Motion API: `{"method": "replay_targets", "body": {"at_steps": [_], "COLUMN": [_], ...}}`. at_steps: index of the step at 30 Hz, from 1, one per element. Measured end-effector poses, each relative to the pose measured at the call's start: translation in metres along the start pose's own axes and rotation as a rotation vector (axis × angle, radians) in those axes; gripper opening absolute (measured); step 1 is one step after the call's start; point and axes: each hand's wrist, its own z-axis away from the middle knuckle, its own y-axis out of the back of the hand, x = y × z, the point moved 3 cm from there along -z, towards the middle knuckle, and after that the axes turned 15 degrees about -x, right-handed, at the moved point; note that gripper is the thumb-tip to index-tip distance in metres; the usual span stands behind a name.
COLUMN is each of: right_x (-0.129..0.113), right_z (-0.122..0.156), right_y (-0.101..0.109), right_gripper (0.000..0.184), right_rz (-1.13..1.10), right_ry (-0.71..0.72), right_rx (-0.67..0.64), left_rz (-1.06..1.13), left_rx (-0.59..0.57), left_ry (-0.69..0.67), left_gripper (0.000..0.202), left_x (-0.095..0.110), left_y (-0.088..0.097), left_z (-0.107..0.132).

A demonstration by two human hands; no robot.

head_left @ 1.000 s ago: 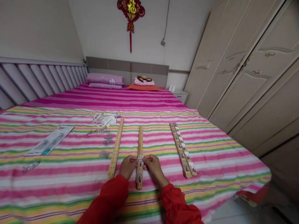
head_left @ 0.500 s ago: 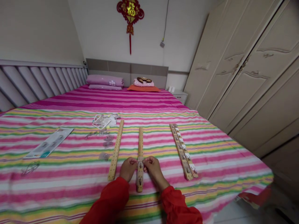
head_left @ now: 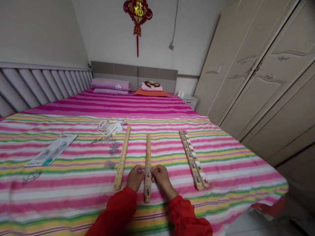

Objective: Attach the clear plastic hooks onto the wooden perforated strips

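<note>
A narrow wooden strip with small holes [head_left: 148,152] lies lengthwise in front of me. On its near half sit a clear-backed metal hook [head_left: 148,174] and, closer to me, a second metal hook [head_left: 147,190]. My left hand [head_left: 135,178] is closed, thumb and fingertip pinching the left edge of the farther hook's clear backing. From the other side my right hand [head_left: 161,178] pinches the right edge of that same backing. The backing's edges are mostly hidden by the fingertips.
Left of the hands lies a longer holed wooden strip [head_left: 122,159], with several clear hooks [head_left: 114,151] beside it. Farther left is a flat hook package [head_left: 52,150]; wrappers [head_left: 108,127] lie behind. To the right are two strips bearing hooks [head_left: 190,155]. A striped sheet [head_left: 221,173] covers the bed.
Both hands stay on the hook backing, with only a very slight shift of the left hand to the right. The strips and loose hooks have not moved.
</note>
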Motion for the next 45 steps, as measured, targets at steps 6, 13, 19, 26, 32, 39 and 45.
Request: {"method": "replay_targets", "body": {"at_steps": [6, 13, 19, 26, 32, 39, 45], "right_x": [0.002, 0.005, 0.005, -0.001, -0.005, -0.005, -0.004], "right_z": [-0.004, -0.010, -0.009, -0.007, -0.010, -0.008, -0.005], "right_y": [0.000, 0.001, 0.000, -0.003, -0.002, 0.001, 0.002], "right_gripper": [0.015, 0.017, 0.021, 0.018, 0.018, 0.018, 0.026], "right_rz": [0.029, 0.038, 0.023, -0.003, 0.011, 0.021, 0.009], "right_ry": [-0.039, -0.048, -0.005, 0.059, 0.082, 0.060, 0.056], "right_rx": [0.024, 0.063, 0.077, 0.078, 0.071, 0.012, -0.010], "left_rz": [0.045, 0.033, -0.041, 0.003, 0.055, 0.014, 0.059], "left_rx": [-0.046, -0.057, -0.058, -0.025, -0.002, 0.034, -0.077], "left_ry": [-0.027, -0.001, -0.004, -0.040, -0.026, -0.056, -0.028], "left_gripper": [0.021, 0.024, 0.025, 0.024, 0.024, 0.025, 0.033], "left_x": [-0.004, -0.008, -0.008, -0.004, -0.004, -0.019, -0.004], "left_y": [-0.002, -0.001, -0.001, -0.003, -0.004, -0.004, 0.005], "left_z": [-0.001, -0.004, -0.004, 0.002, 0.003, -0.001, 0.006]}}
